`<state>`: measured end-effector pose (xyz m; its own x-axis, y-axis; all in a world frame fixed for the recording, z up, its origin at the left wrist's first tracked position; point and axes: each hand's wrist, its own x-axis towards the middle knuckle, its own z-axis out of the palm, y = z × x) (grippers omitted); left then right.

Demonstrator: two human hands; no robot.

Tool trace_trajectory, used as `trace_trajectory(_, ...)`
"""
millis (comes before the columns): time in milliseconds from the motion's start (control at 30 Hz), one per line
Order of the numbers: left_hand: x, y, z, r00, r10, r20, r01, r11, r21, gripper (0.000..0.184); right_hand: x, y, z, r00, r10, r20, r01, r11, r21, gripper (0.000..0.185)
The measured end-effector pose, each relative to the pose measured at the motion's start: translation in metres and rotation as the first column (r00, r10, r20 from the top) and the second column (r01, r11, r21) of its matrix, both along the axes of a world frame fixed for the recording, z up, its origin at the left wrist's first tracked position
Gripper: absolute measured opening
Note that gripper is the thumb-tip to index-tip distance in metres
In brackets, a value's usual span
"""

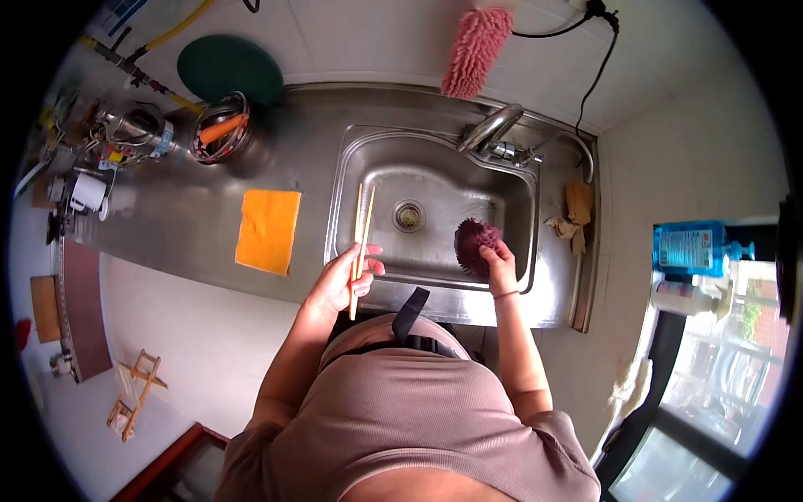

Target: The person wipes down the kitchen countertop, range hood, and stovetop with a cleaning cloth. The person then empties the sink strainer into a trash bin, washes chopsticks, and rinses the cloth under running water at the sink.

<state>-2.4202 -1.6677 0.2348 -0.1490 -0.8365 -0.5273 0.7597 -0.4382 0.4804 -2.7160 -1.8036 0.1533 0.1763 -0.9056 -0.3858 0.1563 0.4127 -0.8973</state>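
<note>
My left hand (345, 280) is closed around a pair of light wooden chopsticks (365, 219). Their upper ends spread slightly apart and point toward the faucet side, over the left edge of the steel sink (443, 191). Over the sink's right half, my right hand (501, 266) grips a dark purple, round scrubber (470, 244) with a frilly edge. The fingers partly cover its right side. Between the two hands lies the drain (409, 216), and the chrome faucet (492, 130) stands behind the basin at the upper right.
An orange cloth (268, 231) lies flat on the steel counter left of the sink. Further left stand a basket with an orange-handled utensil (222, 130) and a green round board (230, 69). Brown cloths (578, 205) lie at right; a pink duster (477, 52) hangs behind.
</note>
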Motion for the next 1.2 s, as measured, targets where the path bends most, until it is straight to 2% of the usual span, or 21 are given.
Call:
trace_trajectory(33, -0.005, -0.004, 0.0, 1.0, 0.015, 0.006, -0.015, 1.0, 0.012, 0.04, 0.001, -0.01, -0.014, 0.998, 0.061, -0.021, -0.061, 0.998, 0.011, 0.021)
trace_trajectory(100, -0.011, -0.009, 0.0, 0.998, 0.019, -0.054, -0.018, 1.0, 0.016, 0.039, 0.001, -0.028, -0.047, 0.954, 0.206, -0.217, -0.216, 0.976, -0.026, 0.022)
trace_trajectory(133, -0.014, -0.012, 0.0, 0.998, 0.023, -0.061, -0.021, 0.999, 0.03, 0.037, 0.001, -0.036, -0.065, 0.887, 0.289, -0.36, -0.318, 0.948, -0.023, 0.025)
trace_trajectory(167, -0.015, -0.015, 0.001, 0.998, 0.031, -0.06, -0.029, 0.999, 0.035, 0.037, 0.002, -0.044, -0.068, 0.885, 0.298, -0.358, -0.326, 0.945, -0.018, 0.025)
trace_trajectory(233, -0.017, -0.023, 0.001, 0.998, 0.034, -0.047, -0.03, 0.997, 0.072, 0.035, 0.005, -0.064, -0.074, 0.593, 0.409, -0.694, -0.648, 0.754, -0.109, 0.032)
trace_trajectory(267, -0.016, -0.027, -0.006, 0.997, 0.044, -0.067, -0.037, 0.994, 0.098, 0.034, 0.014, -0.077, -0.056, 0.532, 0.304, -0.79, -0.637, 0.759, -0.137, 0.036)
trace_trajectory(300, -0.015, -0.033, -0.015, 0.993, 0.048, -0.108, -0.036, 0.993, 0.11, 0.032, 0.017, -0.092, -0.07, 0.538, 0.137, -0.832, -0.588, 0.769, -0.253, 0.04)
trace_trajectory(333, -0.013, -0.04, -0.024, 0.987, 0.059, -0.151, -0.038, 0.99, 0.137, 0.03, 0.026, -0.109, -0.062, 0.529, 0.05, -0.847, -0.549, 0.782, -0.296, 0.045)
trace_trajectory(400, -0.012, -0.057, -0.039, 0.972, 0.086, -0.22, -0.046, 0.982, 0.183, 0.026, 0.053, -0.136, -0.023, 0.599, -0.057, -0.799, -0.47, 0.783, -0.409, 0.046)
trace_trajectory(467, -0.012, -0.077, -0.054, 0.959, 0.1, -0.267, -0.046, 0.978, 0.202, 0.025, 0.076, -0.163, -0.006, 0.627, -0.186, -0.756, -0.495, 0.655, -0.571, 0.045)
trace_trajectory(567, -0.014, -0.104, -0.062, 0.928, 0.138, -0.347, -0.062, 0.973, 0.222, 0.023, 0.113, -0.202, -0.012, 0.423, -0.158, -0.892, -0.668, 0.611, -0.425, 0.05)
trace_trajectory(600, -0.017, -0.111, -0.062, 0.933, 0.14, -0.331, -0.069, 0.973, 0.219, 0.025, 0.119, -0.212, -0.017, 0.422, -0.152, -0.894, -0.674, 0.607, -0.421, 0.05)
trace_trajectory(633, -0.018, -0.119, -0.063, 0.939, 0.141, -0.314, -0.074, 0.974, 0.216, 0.027, 0.126, -0.223, -0.022, 0.37, -0.157, -0.916, -0.691, 0.612, -0.384, 0.047)
trace_trajectory(733, -0.021, -0.136, -0.057, 0.951, 0.11, -0.289, -0.049, 0.977, 0.21, 0.027, 0.14, -0.248, -0.051, 0.105, -0.137, -0.985, -0.748, 0.642, -0.169, 0.039)
trace_trajectory(800, -0.022, -0.145, -0.05, 0.964, 0.089, -0.251, -0.029, 0.972, 0.233, 0.028, 0.143, -0.25, -0.056, 0.031, -0.136, -0.99, -0.755, 0.646, -0.112, 0.035)
trace_trajectory(933, -0.015, -0.156, -0.059, 0.956, 0.047, -0.29, 0.006, 0.984, 0.178, 0.029, 0.128, -0.229, -0.047, 0.012, -0.185, -0.983, -0.786, 0.605, -0.124, 0.021)
trace_trajectory(1000, -0.014, -0.162, -0.062, 0.95, 0.055, -0.309, 0.003, 0.983, 0.184, 0.029, 0.113, -0.205, -0.022, 0.323, -0.117, -0.939, -0.775, 0.537, -0.333, 0.017)
trace_trajectory(1033, -0.014, -0.167, -0.064, 0.947, 0.057, -0.317, 0.004, 0.982, 0.19, 0.031, 0.105, -0.192, -0.022, 0.318, -0.112, -0.941, -0.776, 0.539, -0.326, 0.017)
trace_trajectory(1100, -0.015, -0.174, -0.07, 0.929, 0.069, -0.363, -0.005, 0.985, 0.175, 0.032, 0.089, -0.174, -0.024, 0.554, -0.162, -0.817, -0.445, 0.771, -0.455, 0.014)
trace_trajectory(1167, -0.018, -0.183, -0.068, 0.946, 0.108, -0.306, -0.038, 0.973, 0.227, 0.032, 0.054, -0.18, -0.052, 0.704, -0.013, -0.71, -0.278, 0.915, -0.292, 0.012)
trace_trajectory(1200, -0.017, -0.187, -0.072, 0.926, 0.109, -0.362, -0.037, 0.979, 0.201, 0.03, 0.043, -0.188, -0.054, 0.816, 0.03, -0.577, -0.163, 0.97, -0.18, 0.013)
